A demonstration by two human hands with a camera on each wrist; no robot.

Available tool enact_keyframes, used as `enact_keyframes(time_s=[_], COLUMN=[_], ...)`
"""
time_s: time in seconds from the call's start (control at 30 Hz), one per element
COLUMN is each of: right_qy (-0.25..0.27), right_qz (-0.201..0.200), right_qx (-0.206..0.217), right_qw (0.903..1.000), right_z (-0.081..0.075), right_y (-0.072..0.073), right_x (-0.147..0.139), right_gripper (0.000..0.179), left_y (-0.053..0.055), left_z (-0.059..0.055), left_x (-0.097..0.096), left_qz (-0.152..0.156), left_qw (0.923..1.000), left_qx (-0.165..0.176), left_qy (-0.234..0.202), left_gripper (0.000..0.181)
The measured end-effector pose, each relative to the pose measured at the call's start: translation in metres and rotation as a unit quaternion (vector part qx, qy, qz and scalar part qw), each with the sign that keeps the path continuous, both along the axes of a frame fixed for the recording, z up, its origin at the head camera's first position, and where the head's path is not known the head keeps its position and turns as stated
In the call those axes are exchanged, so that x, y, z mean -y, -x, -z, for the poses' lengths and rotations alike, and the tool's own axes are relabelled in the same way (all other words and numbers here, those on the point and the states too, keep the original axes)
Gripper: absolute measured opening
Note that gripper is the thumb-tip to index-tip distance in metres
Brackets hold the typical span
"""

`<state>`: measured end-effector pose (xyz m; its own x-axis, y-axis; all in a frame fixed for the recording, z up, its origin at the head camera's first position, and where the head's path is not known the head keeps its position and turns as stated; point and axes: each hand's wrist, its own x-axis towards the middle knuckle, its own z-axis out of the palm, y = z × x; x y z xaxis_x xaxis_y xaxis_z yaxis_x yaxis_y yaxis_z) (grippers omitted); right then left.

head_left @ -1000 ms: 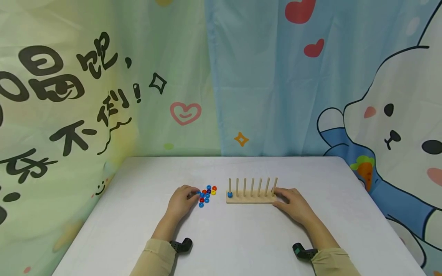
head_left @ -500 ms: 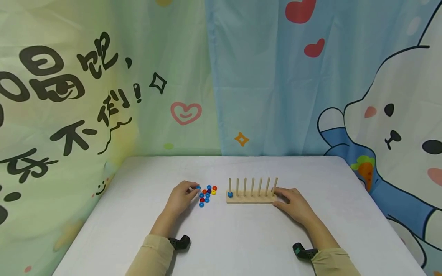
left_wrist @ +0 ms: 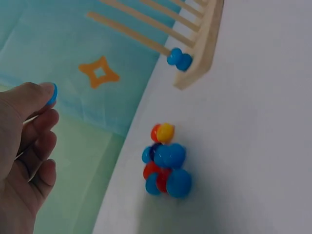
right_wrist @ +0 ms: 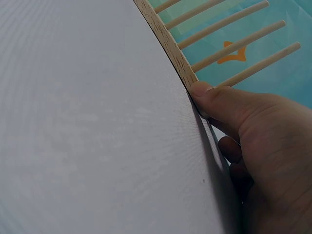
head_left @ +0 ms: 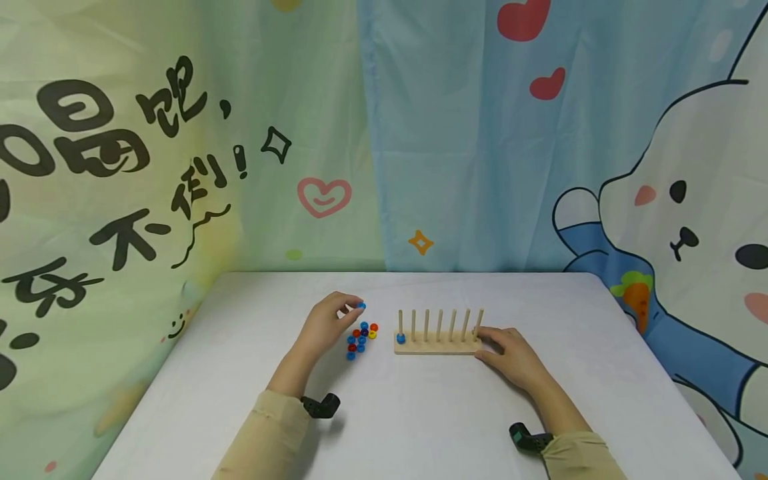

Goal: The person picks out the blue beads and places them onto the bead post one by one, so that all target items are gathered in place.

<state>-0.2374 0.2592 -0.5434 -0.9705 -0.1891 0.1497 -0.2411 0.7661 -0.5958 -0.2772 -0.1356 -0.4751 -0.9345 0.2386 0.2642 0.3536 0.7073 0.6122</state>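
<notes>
My left hand (head_left: pixel 327 323) is raised over the table, pinching a blue bead (head_left: pixel 361 305) between thumb and fingertips. In the left wrist view only an edge of that bead (left_wrist: pixel 53 94) shows past the thumb. A wooden peg rack (head_left: pixel 438 348) with a row of several upright pegs stands to the right. Blue beads (left_wrist: pixel 184 62) sit low on its leftmost peg; the other pegs are bare. My right hand (head_left: pixel 510 353) grips the rack's right end, with the thumb (right_wrist: pixel 202 90) on the front edge of the base and the fingers behind, partly hidden.
Below the left hand lies a loose cluster of beads (head_left: pixel 362 340), mostly blue, with several red, dark blue and yellow ones. It is left of the rack on the white table (head_left: pixel 420 413). A printed curtain (head_left: pixel 432 167) hangs behind the table's far edge.
My left hand has lifted away from the bead cluster with the blue bead, moving up and then toward the right. The right hand and the rack have stayed in place.
</notes>
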Motion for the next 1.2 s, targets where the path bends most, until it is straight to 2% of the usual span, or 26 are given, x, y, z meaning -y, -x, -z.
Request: enact_keyframes(time_s=[0.37, 0.63, 0.97, 1.2], right_qy=[0.003, 0.003, 0.001, 0.004], right_qz=[0.004, 0.009, 0.007, 0.006], right_qx=[0.003, 0.007, 0.003, 0.002], right_qw=[1.0000, 0.9999, 1.0000, 1.0000], right_z=[0.001, 0.001, 0.002, 0.002], right_y=[0.000, 0.000, 0.001, 0.000], right_x=[0.000, 0.000, -0.001, -0.001], right_gripper=[0.052, 0.052, 0.051, 0.051], left_y=[0.003, 0.002, 0.000, 0.000], left_z=[-0.015, -0.021, -0.018, -0.014], left_x=[-0.030, -0.047, -0.056, -0.058], left_qz=[0.042, 0.062, 0.095, 0.098], left_qw=[0.9990, 0.9979, 0.9954, 0.9950], left_qx=[-0.006, 0.009, 0.013, 0.018], left_qy=[-0.011, -0.017, -0.010, -0.003], left_gripper=[0.024, 0.024, 0.026, 0.026])
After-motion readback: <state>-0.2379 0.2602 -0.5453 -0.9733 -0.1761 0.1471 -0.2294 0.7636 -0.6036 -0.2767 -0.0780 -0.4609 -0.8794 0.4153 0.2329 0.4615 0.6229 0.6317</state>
